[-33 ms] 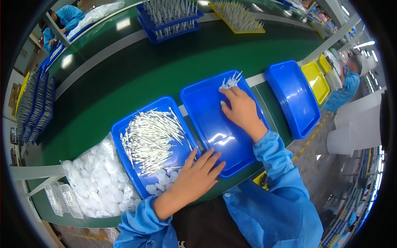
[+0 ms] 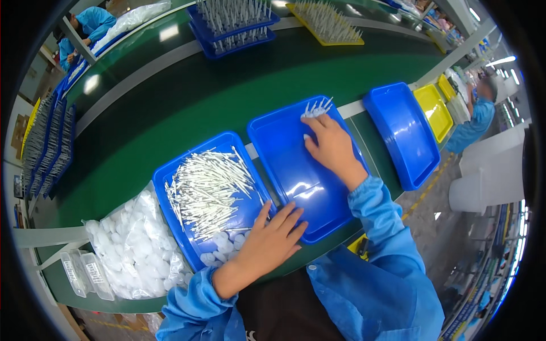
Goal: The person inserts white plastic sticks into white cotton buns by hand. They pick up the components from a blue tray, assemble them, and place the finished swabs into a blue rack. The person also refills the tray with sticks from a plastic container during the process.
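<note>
The right hand point(image 2: 333, 149) lies palm down inside a blue tray point(image 2: 296, 176), fingers stretched forward and loosely spread, holding nothing. Its fingertips touch a small bunch of white sticks point(image 2: 316, 109) gathered at the tray's far corner, just ahead of the hand.

The left hand point(image 2: 272, 238) rests flat with fingers spread wide and nothing in its grasp, laid across the near edge where that tray meets a second blue tray point(image 2: 170, 176) to its left. Just ahead and left of this hand lies a loose heap of thin white sticks point(image 2: 207, 190), and right beside its wrist sit a few round white pads point(image 2: 224, 243) in the near corner of the same tray. Farther left of the hand, a clear bag of white pads point(image 2: 133, 250) leans against the tray on the green table point(image 2: 187, 96).

Well to the right of the right hand stands another blue tray point(image 2: 401, 133), bare inside.
</note>
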Demonstrator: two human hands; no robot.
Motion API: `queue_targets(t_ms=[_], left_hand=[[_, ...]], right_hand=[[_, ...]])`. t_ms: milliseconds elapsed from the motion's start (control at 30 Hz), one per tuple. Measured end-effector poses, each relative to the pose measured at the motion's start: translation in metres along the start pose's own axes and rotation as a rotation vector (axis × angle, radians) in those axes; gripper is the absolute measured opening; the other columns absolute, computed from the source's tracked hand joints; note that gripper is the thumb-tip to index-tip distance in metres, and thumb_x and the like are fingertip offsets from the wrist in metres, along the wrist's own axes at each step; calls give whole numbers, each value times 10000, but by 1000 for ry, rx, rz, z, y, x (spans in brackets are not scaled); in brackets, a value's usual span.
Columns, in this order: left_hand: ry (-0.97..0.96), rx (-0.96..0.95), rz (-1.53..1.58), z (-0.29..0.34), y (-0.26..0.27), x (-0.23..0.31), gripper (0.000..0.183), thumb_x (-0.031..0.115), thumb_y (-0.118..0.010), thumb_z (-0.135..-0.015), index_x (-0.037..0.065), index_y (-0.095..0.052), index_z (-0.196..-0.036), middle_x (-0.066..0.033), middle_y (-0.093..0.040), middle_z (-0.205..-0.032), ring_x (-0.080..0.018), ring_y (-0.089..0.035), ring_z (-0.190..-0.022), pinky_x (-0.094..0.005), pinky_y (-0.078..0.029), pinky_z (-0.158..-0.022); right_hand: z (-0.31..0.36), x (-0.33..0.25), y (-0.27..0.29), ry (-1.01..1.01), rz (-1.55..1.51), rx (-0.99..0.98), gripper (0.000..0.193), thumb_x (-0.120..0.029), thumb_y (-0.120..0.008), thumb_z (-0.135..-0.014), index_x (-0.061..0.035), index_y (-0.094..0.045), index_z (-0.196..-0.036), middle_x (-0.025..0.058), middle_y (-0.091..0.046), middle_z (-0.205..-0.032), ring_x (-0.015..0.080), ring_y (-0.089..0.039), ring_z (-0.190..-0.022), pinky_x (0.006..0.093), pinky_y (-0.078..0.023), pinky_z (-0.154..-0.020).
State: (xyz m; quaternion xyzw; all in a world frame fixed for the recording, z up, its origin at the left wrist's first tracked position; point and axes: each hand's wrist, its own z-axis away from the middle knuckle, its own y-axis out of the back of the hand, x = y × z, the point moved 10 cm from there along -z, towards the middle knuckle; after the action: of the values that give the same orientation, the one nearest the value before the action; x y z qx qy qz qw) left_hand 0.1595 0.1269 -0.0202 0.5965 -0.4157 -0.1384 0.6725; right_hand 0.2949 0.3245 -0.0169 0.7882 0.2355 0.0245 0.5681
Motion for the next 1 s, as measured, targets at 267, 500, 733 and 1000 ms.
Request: queue_targets(t_ms=[267, 500, 733, 1000], left_hand=[[16, 43, -61, 8, -9, -4, 576, 499, -712, -963, 214, -660, -1461, -72, -543, -1598, -275, -405, -1562, -639, -233, -1283], [40, 187, 14, 32, 16, 6, 556, 380, -776, -924, 175, -671, -1430, -64, -565, -1571, -274, -500, -1486, -562, -322, -1247], [469, 415, -115, 124, 59, -82, 306, 90, -792, -857, 132, -791, -1161, -8, -739, -1094, -242, -668, -1014, -419, -467, -893], [599, 407, 11, 156, 72, -101, 309, 200, -838, -848, 114, -775, -1139, -37, -720, -999, -275, -670, -897, -421, -506, -778]], right_hand=[[-3, 14, 5, 12, 92, -10, 277, -251, -768, -917, -143, -753, -1172, 96, -735, -1160, 330, -713, -1106, 457, -599, -913], [5, -9, 18, -9, -113, -34, 200, -202, -757, -953, -83, -779, -1112, 127, -770, -1047, 358, -744, -923, 463, -596, -842], [68, -190, 31, 575, -350, -243, 124, -155, -798, -815, -138, -776, -936, 13, -724, -881, 215, -699, -833, 367, -511, -724], [88, -261, -32, 703, -53, -246, 84, -139, -690, -807, -127, -682, -890, 21, -627, -838, 206, -647, -862, 363, -488, -766]])
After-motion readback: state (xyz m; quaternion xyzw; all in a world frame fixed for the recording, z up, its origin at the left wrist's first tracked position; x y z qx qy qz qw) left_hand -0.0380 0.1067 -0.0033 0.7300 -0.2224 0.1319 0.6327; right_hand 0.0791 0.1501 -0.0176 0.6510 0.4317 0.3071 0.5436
